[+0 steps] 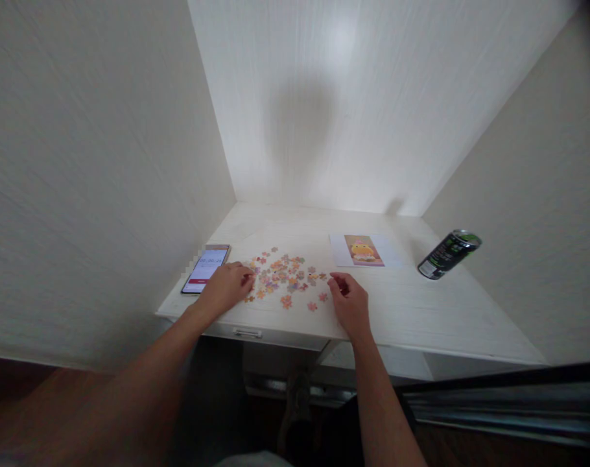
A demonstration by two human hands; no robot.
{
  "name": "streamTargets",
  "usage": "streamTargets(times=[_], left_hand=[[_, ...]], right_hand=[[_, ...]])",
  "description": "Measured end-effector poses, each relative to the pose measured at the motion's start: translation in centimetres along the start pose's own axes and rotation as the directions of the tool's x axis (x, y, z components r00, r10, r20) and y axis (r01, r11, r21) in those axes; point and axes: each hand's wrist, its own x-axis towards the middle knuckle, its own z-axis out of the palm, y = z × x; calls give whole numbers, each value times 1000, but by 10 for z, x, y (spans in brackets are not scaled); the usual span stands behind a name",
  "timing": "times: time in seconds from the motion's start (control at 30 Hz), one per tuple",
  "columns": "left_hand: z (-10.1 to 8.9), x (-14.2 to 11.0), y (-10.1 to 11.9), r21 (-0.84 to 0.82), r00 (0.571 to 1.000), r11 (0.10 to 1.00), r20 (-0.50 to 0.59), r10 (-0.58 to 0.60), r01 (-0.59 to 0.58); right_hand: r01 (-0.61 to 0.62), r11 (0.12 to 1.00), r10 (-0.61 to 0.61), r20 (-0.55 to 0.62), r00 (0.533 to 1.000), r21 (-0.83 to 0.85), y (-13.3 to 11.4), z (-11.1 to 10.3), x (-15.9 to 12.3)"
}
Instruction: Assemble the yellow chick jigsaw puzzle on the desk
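Many small jigsaw puzzle pieces (pixel 288 272) in pink, orange, yellow and grey lie loosely spread on the white desk (pixel 397 318). My left hand (pixel 228 285) rests at the left edge of the spread, its fingers curled and their tips by the nearest pieces. On the other side, my right hand (pixel 351 301) is curled with thumb and forefinger close together, just right of the outermost pieces. Whatever either hand may pinch is too small or hidden to make out. A printed picture (pixel 364 250) of a yellow figure lies on white paper behind the right hand.
A phone (pixel 205 272) with a lit timer screen lies left of my left hand. Toward the right stands a dark can (pixel 449 254) with green markings. Walls close in the desk at the back and both sides. A drawer handle (pixel 247 333) shows below the front edge.
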Motion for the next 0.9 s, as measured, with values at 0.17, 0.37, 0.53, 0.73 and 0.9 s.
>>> streamTargets(times=[0.17,0.37,0.53,0.73,0.9], left_hand=[[-3,20,1,6,997,1000,79,2,-3],[-6,25,-2,-101,996,995,92,-5,14],[-4,26,-13,-262,991,956,70,-115,130],[0,28,-24,-337,981,922,68,-180,192],[0,26,-22,-284,981,939,35,-193,195]], right_hand=[[1,1000,-1,-2,1000,-3,0,0,0],[-3,1000,3,1,1000,4,1,0,1],[-4,1000,4,4,1000,12,0,0,0],[-3,1000,3,0,1000,12,2,0,0],[4,1000,-4,1,1000,11,3,1,1]])
